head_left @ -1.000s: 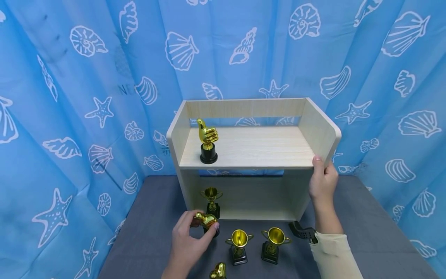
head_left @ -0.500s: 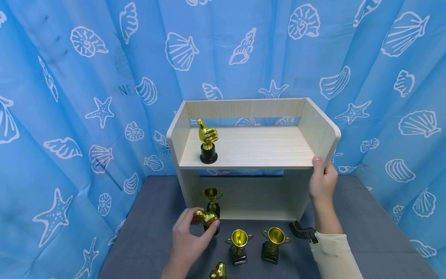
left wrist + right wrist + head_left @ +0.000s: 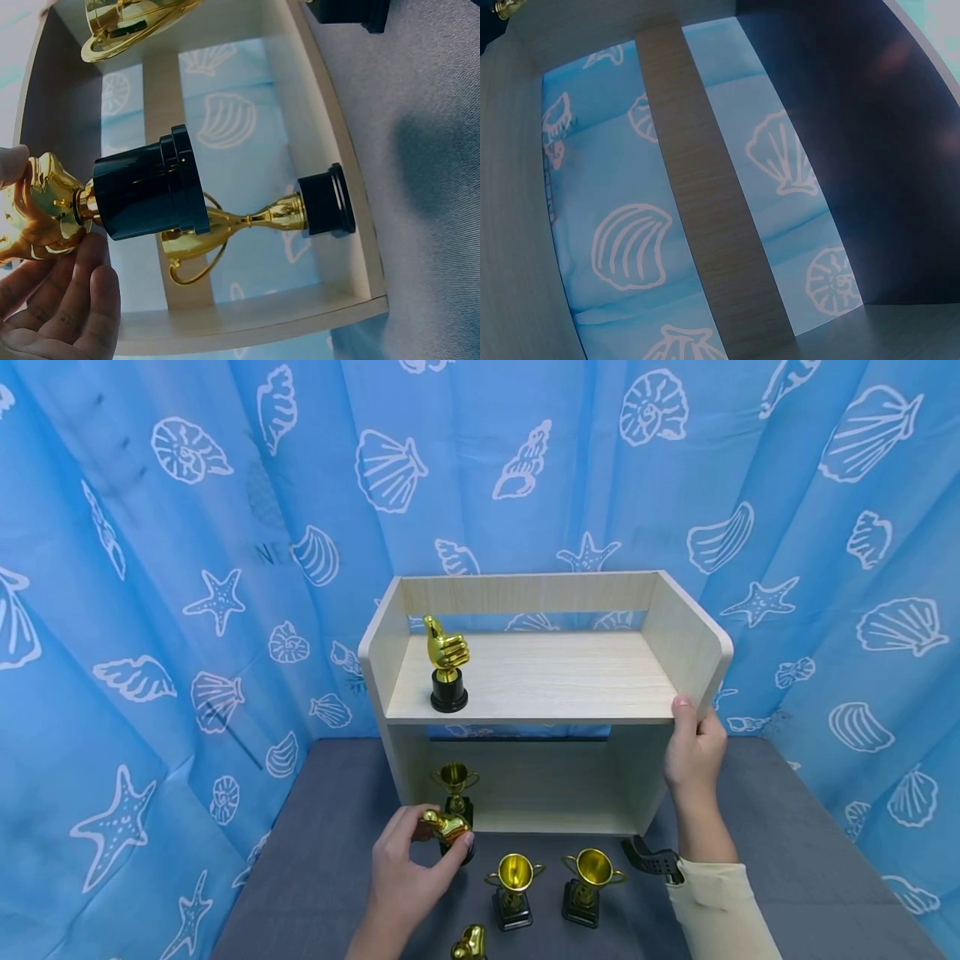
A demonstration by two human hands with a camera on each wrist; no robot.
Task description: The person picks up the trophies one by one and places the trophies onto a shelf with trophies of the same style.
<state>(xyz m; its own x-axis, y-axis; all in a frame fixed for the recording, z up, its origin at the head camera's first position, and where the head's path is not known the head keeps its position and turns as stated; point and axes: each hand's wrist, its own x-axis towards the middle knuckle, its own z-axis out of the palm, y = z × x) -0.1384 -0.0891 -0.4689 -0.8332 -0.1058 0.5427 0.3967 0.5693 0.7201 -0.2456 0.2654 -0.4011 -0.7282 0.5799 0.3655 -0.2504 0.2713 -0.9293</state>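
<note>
My left hand (image 3: 408, 868) pinches a gold thumbs-up trophy (image 3: 447, 828) by its golden part, in front of the shelf's lower left. In the left wrist view its round black base (image 3: 150, 186) faces the shelf interior, apart from the boards. Behind it, a gold two-handled trophy cup (image 3: 454, 777) stands on the lower level at the left. On the upper level, also left, another thumbs-up trophy (image 3: 448, 664) stands upright. My right hand (image 3: 695, 756) grips the pale wooden shelf (image 3: 555, 681) at its right side, thumb on the middle board's front edge; the right wrist view shows only the shelf interior.
Two more trophy cups, a left one (image 3: 513, 885) and a right one (image 3: 590, 881), stand on the grey tabletop before the shelf. A gold trophy (image 3: 470, 942) is cut off at the bottom edge. A black strap (image 3: 651, 858) sits by the right sleeve. Blue shell-print curtain (image 3: 525, 468) hangs behind.
The left hand has shifted the held thumbs-up trophy very slightly up and right, towards the shelf. The right hand, the shelf and the other trophies stay where they were.
</note>
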